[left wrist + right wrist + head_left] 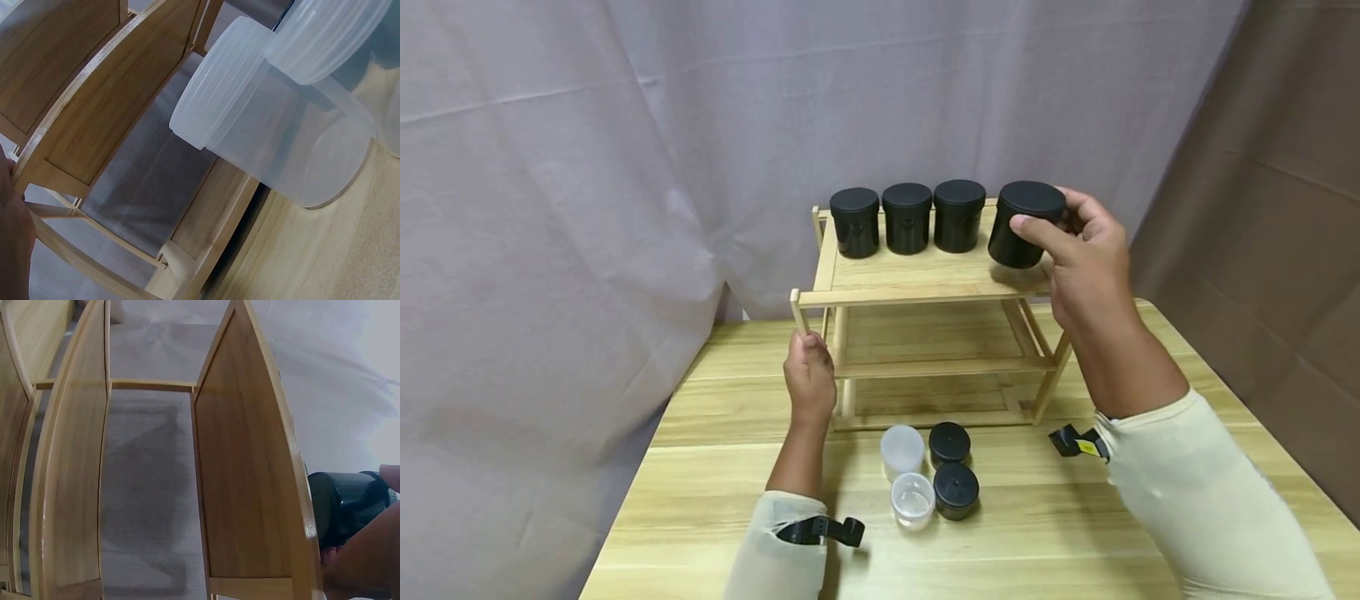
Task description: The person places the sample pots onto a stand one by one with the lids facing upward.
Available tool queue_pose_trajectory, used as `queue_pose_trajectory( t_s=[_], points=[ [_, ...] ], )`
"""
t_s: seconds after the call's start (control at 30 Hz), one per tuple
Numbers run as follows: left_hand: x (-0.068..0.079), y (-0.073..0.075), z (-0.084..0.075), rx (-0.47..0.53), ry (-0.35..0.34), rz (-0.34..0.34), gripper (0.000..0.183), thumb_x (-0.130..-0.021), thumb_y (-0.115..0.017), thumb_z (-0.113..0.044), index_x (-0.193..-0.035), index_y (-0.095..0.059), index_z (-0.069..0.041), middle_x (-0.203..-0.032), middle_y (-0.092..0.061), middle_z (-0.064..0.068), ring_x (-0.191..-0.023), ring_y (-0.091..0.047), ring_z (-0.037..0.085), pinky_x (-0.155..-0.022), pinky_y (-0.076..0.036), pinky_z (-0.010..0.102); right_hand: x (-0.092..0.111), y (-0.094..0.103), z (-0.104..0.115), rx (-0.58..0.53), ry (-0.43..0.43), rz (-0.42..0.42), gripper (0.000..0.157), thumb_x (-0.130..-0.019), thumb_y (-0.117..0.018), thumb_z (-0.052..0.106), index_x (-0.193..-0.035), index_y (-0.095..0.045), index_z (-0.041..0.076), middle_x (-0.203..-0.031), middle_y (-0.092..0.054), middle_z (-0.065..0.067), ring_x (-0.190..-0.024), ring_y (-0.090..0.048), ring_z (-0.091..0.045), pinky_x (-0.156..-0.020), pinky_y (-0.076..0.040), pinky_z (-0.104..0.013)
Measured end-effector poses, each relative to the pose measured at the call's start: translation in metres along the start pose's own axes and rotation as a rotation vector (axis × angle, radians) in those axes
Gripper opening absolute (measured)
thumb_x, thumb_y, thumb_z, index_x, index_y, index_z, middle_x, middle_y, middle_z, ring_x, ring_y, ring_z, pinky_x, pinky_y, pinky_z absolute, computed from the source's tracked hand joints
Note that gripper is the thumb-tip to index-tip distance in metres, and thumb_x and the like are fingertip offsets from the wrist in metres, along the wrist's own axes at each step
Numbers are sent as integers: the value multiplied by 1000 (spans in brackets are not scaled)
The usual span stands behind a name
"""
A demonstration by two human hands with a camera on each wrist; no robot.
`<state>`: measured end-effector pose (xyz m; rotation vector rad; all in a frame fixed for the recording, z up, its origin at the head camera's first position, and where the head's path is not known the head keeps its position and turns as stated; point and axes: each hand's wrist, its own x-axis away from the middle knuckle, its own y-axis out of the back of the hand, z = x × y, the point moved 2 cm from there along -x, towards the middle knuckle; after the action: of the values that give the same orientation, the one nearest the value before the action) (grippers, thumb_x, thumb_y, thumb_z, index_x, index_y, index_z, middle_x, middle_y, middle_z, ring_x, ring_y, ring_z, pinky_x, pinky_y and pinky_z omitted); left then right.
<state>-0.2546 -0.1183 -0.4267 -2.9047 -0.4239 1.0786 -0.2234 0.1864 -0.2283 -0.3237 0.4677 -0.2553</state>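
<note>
A wooden shelf rack (925,279) with three tiers stands on the table. My right hand (1090,258) grips a black lidded jar (1028,225) by its side, thumb in front, over the right end of the top tier. Three like black jars, the nearest to it being a black jar (958,217), stand in a row to its left. My left hand (810,379) holds the rack's front left post. In the left wrist view, part of that hand (14,231) shows at the rack's frame. The right wrist view shows the held jar (347,503) beside the top board's edge.
On the table (715,500) in front of the rack stand a frosted jar (902,450), a clear jar (913,500) and two black jars, one a black jar (956,490) nearer me. A grey curtain (625,167) hangs behind. Both lower tiers show bare boards.
</note>
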Motion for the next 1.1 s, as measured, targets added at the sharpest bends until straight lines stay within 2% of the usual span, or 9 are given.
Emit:
queue_pose_trajectory(
  t_s=[0.07, 0.27, 0.47, 0.7, 0.87, 0.97, 1.1],
  points=[
    [1, 0, 1, 5, -5, 7, 85, -105, -35, -72, -93, -48, 11, -62, -41, -10, -52, -38, 1, -45, -34, 17, -4, 1, -1, 19, -6, -6, 29, -90, -79, -10, -114, -71, 4, -110, -60, -5, -106, -55, -16, -90, -52, -18],
    [2, -2, 2, -12, -9, 7, 84, -106, -33, -71, -93, -48, 11, -62, -41, -9, -53, -39, 1, -46, -34, 16, -15, 1, -3, 38, -46, -13, 29, -90, -81, -7, -114, -70, 6, -110, -60, -4, -107, -55, -15, -89, -53, -17],
    [2, -4, 2, -10, 4, 10, 87, -104, -32, -74, -93, -49, 11, -62, -41, -9, -52, -39, 2, -46, -34, 16, -23, 1, -4, 28, -49, -28, 27, -91, -79, -10, -109, -69, 7, -109, -58, -5, -107, -54, -15, -90, -51, -17],
    [3, -5, 2, -2, -1, 9, 86, -105, -33, -73, -93, -48, 11, -62, -41, -9, -52, -39, 1, -46, -33, 16, -30, 0, -3, 75, -68, -60, 32, -89, -82, -8, -114, -69, 8, -105, -59, -1, -104, -53, -13, -92, -49, -18],
    [4, -6, 2, 0, -4, 9, 86, -105, -34, -73, -93, -49, 11, -62, -42, -9, -52, -39, 1, -45, -33, 16, -37, 0, -5, 134, -90, -81, 32, -91, -83, -2, -117, -68, 10, -105, -58, 1, -105, -52, -12, -88, -47, -19],
    [3, -7, 3, 4, -11, 4, 86, -106, -34, -72, -92, -49, 11, -62, -42, -9, -52, -39, 1, -45, -34, 16, -41, 2, -7, 144, -114, -79, 29, -94, -82, 0, -117, -68, 10, -112, -58, 0, -109, -54, -12, -93, -48, -21],
    [4, -8, 4, 7, -20, 4, 86, -106, -35, -71, -92, -49, 12, -61, -42, -7, -52, -39, 1, -45, -33, 16, -45, 5, -11, 145, -148, -54, 27, -97, -80, 1, -120, -67, 7, -121, -58, -2, -118, -56, -14, -108, -47, -26]
  ],
)
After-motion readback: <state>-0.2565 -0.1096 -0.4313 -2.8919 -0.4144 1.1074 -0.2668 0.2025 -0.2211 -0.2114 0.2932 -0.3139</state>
